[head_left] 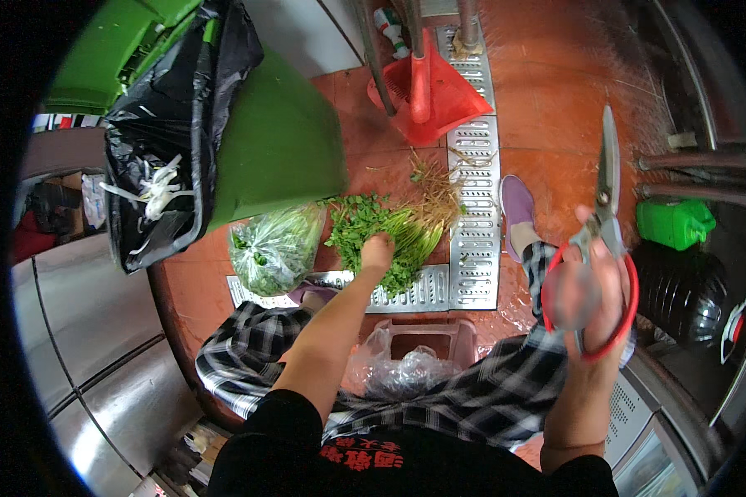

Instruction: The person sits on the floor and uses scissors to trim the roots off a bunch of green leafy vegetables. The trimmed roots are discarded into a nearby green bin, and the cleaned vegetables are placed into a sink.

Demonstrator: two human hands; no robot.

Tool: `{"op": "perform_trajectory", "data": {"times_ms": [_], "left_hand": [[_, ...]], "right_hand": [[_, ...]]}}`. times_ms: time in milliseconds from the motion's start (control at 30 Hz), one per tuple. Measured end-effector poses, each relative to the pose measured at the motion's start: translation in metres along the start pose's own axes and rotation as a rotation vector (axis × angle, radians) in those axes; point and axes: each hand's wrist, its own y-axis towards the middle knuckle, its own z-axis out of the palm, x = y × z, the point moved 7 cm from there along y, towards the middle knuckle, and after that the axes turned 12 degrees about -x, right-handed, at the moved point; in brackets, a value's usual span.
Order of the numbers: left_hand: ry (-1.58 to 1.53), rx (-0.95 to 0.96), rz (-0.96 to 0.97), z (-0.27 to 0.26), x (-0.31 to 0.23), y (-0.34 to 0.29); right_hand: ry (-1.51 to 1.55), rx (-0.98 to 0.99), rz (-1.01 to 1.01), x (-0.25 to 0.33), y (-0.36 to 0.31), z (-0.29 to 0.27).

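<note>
My left hand (379, 250) reaches down to the floor and is closed on the stems of a heap of leafy green herbs (408, 263), which look like coriander. Their pale stems point to the right, and brown, stringy roots (441, 195) lie at the far right of the heap. Raised at the right, my right hand (609, 290) grips a pair of scissors (609, 166) by its red handles. The blades are together and point away from me, well apart from the herbs. Left of the heap stands a clear plastic bag (275, 253) filled with similar greens.
A green bin (282, 141) with a black liner (199, 108) rises at the far left. Beyond the herbs is a red dustpan (448, 95). Metal drain grates (476, 215) cross the tiled floor. A stool (466, 341) with clear plastic is near me; a green jug (673, 224) stands right.
</note>
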Motion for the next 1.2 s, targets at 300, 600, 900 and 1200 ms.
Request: {"op": "perform_trajectory", "data": {"times_ms": [300, 600, 900, 1200], "left_hand": [[0.106, 0.118, 0.218, 0.048, -0.059, -0.005], [0.312, -0.051, 0.121, 0.072, -0.073, -0.013], [-0.392, 0.089, 0.05, -0.059, -0.037, -0.016], [-0.846, 0.109, -0.099, -0.2, -0.059, -0.03]], "right_hand": [[-0.109, 0.072, 0.017, -0.009, 0.002, 0.034], [-0.178, 0.052, 0.01, -0.018, 0.006, 0.037], [-0.335, 0.146, -0.045, -0.019, 0.001, 0.048], [-0.56, 0.279, -0.259, -0.076, 0.001, 0.064]]}}
